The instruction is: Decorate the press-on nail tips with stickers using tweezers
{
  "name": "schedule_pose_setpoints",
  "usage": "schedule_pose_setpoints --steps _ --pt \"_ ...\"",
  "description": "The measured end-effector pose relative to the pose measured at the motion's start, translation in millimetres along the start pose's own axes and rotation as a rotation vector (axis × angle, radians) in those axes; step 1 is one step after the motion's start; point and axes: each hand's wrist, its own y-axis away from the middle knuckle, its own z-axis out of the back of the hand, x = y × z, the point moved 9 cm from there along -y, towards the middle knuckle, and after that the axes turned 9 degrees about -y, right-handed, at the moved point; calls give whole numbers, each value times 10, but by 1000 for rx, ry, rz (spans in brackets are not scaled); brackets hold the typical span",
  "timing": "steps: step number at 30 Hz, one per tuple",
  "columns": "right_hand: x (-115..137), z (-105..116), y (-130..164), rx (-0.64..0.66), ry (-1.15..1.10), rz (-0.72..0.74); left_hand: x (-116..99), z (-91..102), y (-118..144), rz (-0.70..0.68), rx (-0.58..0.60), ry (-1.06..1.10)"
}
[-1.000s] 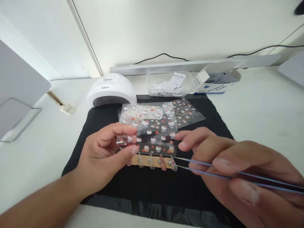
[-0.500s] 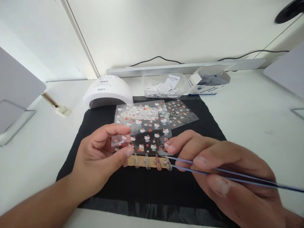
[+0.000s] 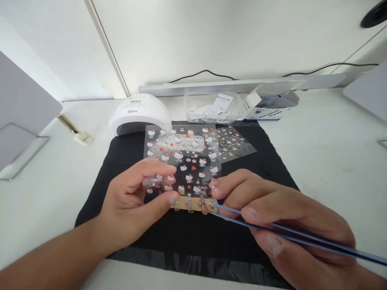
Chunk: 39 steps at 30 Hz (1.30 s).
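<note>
My left hand (image 3: 139, 197) grips the left side of a clear nail sticker sheet (image 3: 189, 165) printed with white cat figures and red bows. Some of its fingers show through the film, while the thumb lies near the lower edge. Blue tweezers (image 3: 260, 225) are held in my right hand (image 3: 281, 217), their tips slightly apart over the nail tips. That hand's outer fingertips touch the sheet's right edge. Just below the sheet, several clear and pinkish nail tips (image 3: 190, 204) sit in a row on a tan strip (image 3: 196, 202), partly covered by my left thumb.
Behind the sheet a clear case of small beads shows through. A second sticker sheet (image 3: 237, 145) lies on the black mat (image 3: 193, 231). Farther back are a white nail lamp (image 3: 139, 112), a clear plastic box (image 3: 213, 110), an alcohol pad box (image 3: 269, 106) and a polish bottle (image 3: 81, 137).
The sticker sheet is now more upright and squarer to me. My right hand and the tweezers have shifted slightly left relative to the nail tips, with the tips closer together.
</note>
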Motion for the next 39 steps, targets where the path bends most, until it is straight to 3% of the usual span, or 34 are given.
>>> schedule_pose_setpoints --steps 9,39 --pt "43 -61 55 18 99 -47 -118 -45 15 -116 83 -142" --pt "66 -38 30 -21 110 -26 -129 -99 9 -98 118 -176"
